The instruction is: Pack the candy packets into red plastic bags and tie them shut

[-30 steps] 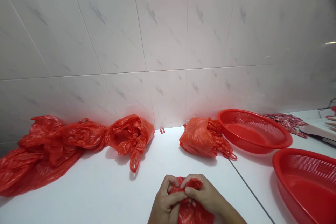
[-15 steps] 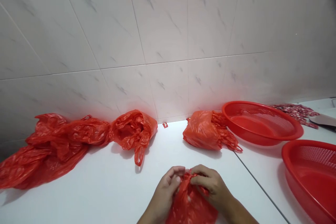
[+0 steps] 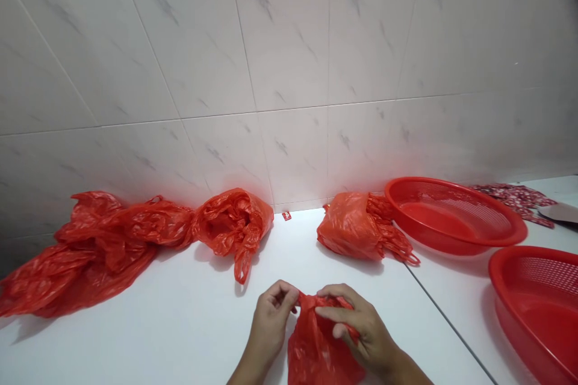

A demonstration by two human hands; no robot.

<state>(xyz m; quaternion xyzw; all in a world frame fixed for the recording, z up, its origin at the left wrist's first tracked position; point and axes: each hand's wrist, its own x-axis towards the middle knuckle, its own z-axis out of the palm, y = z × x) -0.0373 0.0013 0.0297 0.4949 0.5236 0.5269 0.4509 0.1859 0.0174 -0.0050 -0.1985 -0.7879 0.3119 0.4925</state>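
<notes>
The red plastic bag (image 3: pixel 323 343) hangs between my 2 hands, its lower part slumped on the white countertop (image 3: pixel 149 349) just in front of me and its top edge lifted clear of the surface. My left hand (image 3: pixel 271 328) is curled nearly closed, pinching the bag's upper corner, though my fingers hide how much film they hold. My right hand (image 3: pixel 363 325) is gripping too, its fingers folded over the gathered top edge. This film is thin and slippery, so a light pinch close to the edge should work best, with both hands level and the slack left hanging free; a hard tug could stretch or tear it.

Past my hands, a long crumpled red bag (image 3: pixel 94 258) runs along the foot of the tiled wall (image 3: pixel 289 42) into a bag with a gaping mouth (image 3: pixel 232 228). A small red tag (image 3: pixel 286 215) lies by the wall, and next to it sits a bundled orange-red bag (image 3: pixel 347 228), its handles trailing. To my right are 2 red plastic baskets (image 3: pixel 454 213) (image 3: pixel 537 313) — behind them lies a red-and-white printed strip (image 3: pixel 517 198).
</notes>
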